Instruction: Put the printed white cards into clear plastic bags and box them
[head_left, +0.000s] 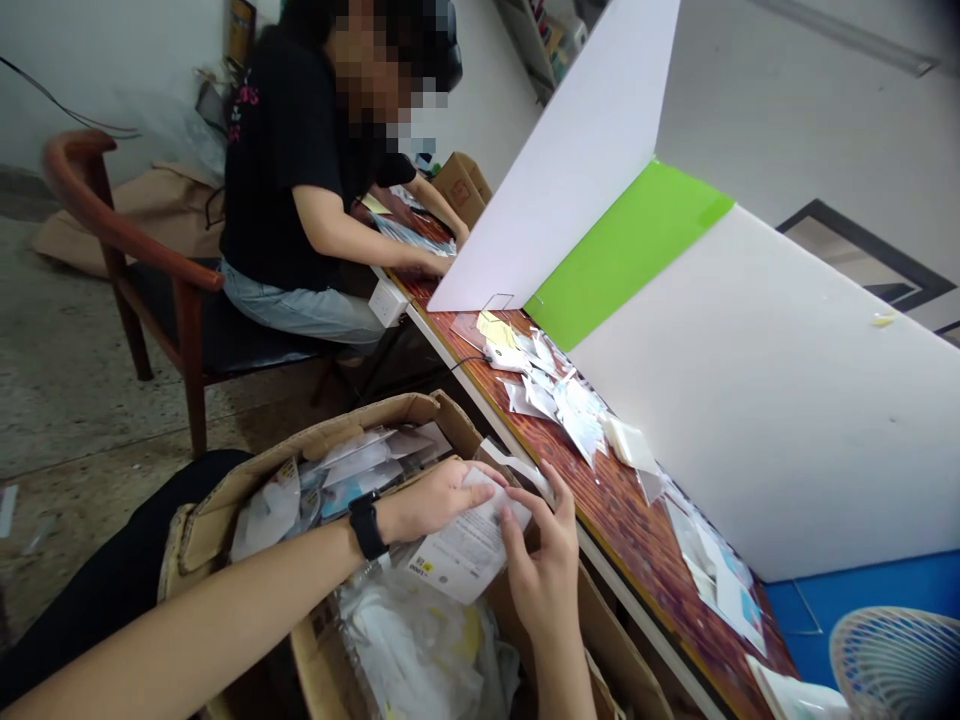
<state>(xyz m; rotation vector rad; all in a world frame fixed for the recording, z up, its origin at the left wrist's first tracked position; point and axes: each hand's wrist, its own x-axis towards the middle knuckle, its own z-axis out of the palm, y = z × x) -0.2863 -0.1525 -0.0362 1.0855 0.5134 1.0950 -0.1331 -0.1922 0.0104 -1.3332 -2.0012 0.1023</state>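
From where I stand, the person has a white printed packet (469, 538) held up between both hands, right over an open cardboard box (324, 432). Its long axis runs slantwise, from a lower corner with a small yellow label out on the left up to a far corner on the right, across the line of the forearms. The left hand (436, 500), with a black wristwatch (367, 527) on its wrist, reaches in from the left, its fingers curled closed over the packet's upper edge. The right hand (544, 578) comes up from below and pinches the right end, so that end lies nearer the right hand. Loose packets (322, 495) and clear plastic bags (416, 650) fill the box beneath. Just to the right, the worktop (622, 520) carries scattered white sachets (562, 400). Farther along it, a seated co-worker (289, 190) has both hands on a stack of packets (409, 235).
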